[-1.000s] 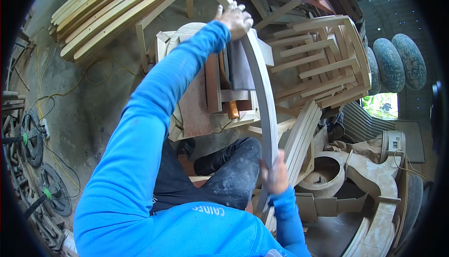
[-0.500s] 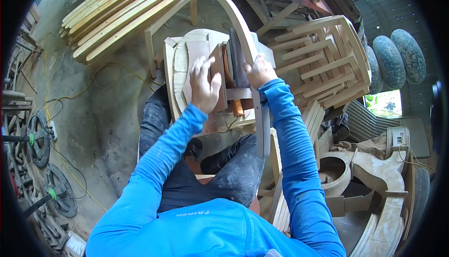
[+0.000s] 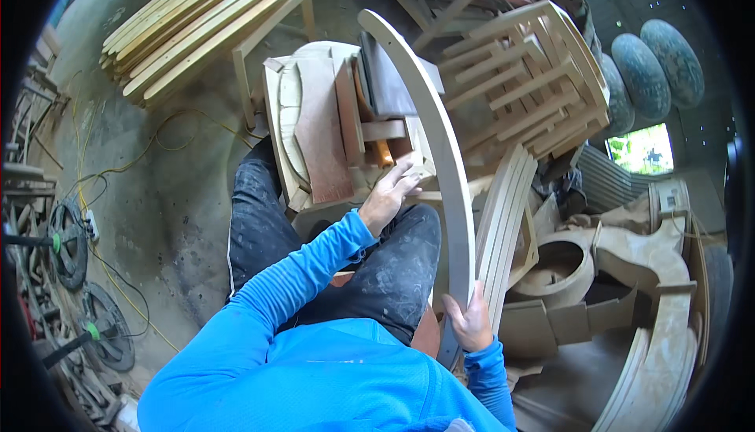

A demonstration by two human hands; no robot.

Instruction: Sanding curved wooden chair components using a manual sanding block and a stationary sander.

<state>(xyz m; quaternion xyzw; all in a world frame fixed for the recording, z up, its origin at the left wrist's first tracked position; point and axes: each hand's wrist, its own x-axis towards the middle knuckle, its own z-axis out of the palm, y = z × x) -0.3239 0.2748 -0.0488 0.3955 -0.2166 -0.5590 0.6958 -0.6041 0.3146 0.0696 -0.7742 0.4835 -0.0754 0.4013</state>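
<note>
1. Fingers of our right hand (image 3: 472,320) are wrapped around a curved wooden slat (image 3: 450,156) close to its lower end, thumb on the near face; those of our left hand (image 3: 384,200) are loosely spread and hold nothing that we can see.
2. Around us, largest first, is a grey concrete floor (image 3: 173,188), wide open to view on our left.
3. At the upper left we see a stack of curved pale lengths (image 3: 208,27), laid side by side on a wooden support.
4. At the upper right is a heap of slatted wooden frames (image 3: 527,78), many rungs overlapping.
5. Straight ahead, just beyond our knees, sits a work stand (image 3: 288,109) with a pale rim, carrying a reddish-brown board (image 3: 318,149) and, on its right side, a flat grey panel (image 3: 391,78).
6. Our slat is tilted up and away, bowing to the right of the stand, its far tip above the panel. Whether it touches anything besides our hand, we cannot tell.
7. Smallest is an orange handle (image 3: 383,151), partly hidden within the stand, near our left fingertips.
8. We judge the step in hand to be one-handed handling of the slat. Shifting it next would call for a firm right grip, with our free left hand steadying it farther up.
</note>
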